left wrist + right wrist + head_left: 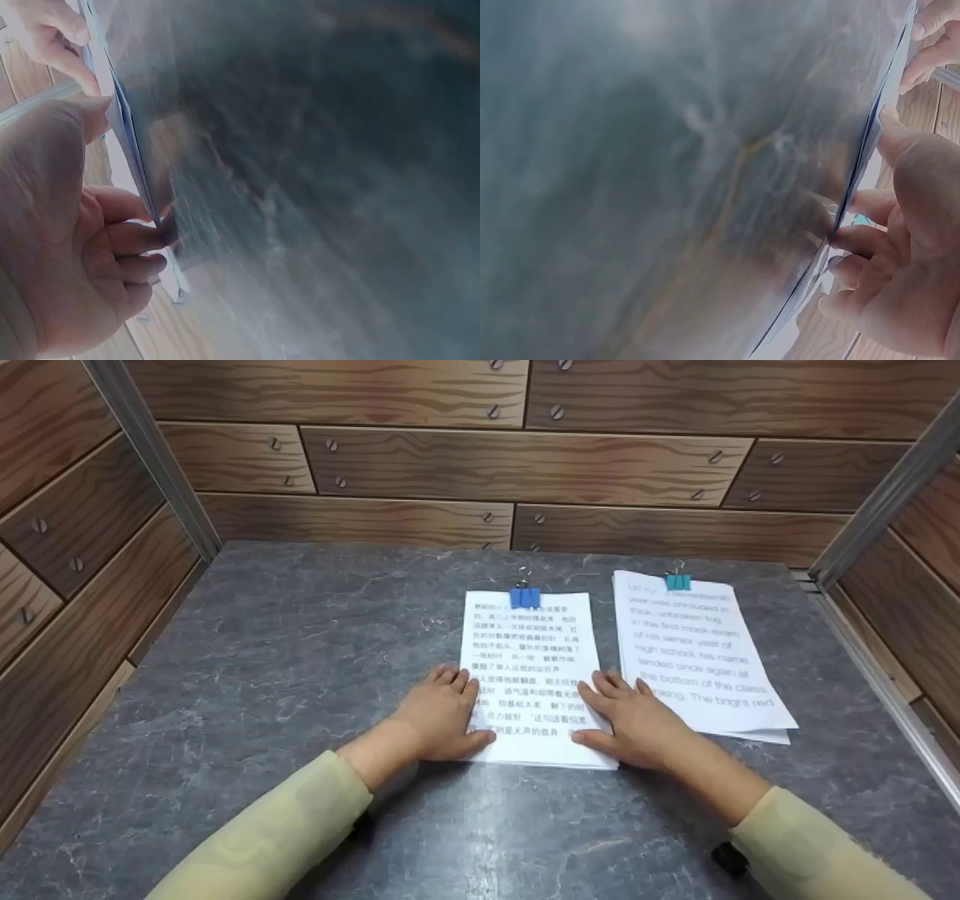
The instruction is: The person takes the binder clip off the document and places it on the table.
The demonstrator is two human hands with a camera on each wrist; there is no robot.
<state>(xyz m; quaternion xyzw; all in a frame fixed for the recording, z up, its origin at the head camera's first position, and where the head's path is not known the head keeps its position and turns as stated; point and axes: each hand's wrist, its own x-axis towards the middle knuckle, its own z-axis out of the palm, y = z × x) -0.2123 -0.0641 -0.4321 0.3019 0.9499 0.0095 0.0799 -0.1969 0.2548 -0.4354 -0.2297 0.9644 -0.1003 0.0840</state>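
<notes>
A stack of white sheets (529,675) printed with Chinese characters lies on the table, a blue binder clip (525,598) at its top edge. My left hand (439,716) rests along the stack's left edge, its thumb lying on the lower part of the paper. On the opposite edge rests my right hand (637,716), fingers spread and thumb on the paper. Both wrist views show fingertips touching the edge of the sheets, the left hand (67,232) and the right hand (907,247) each alongside it. Neither hand lifts the stack.
To the right lies a second stack of sheets (694,652) in English print, turned slightly, with a teal binder clip (678,582) on top. The dark marbled table (300,630) is bounded by wood-patterned walls (420,465) and metal posts (150,450).
</notes>
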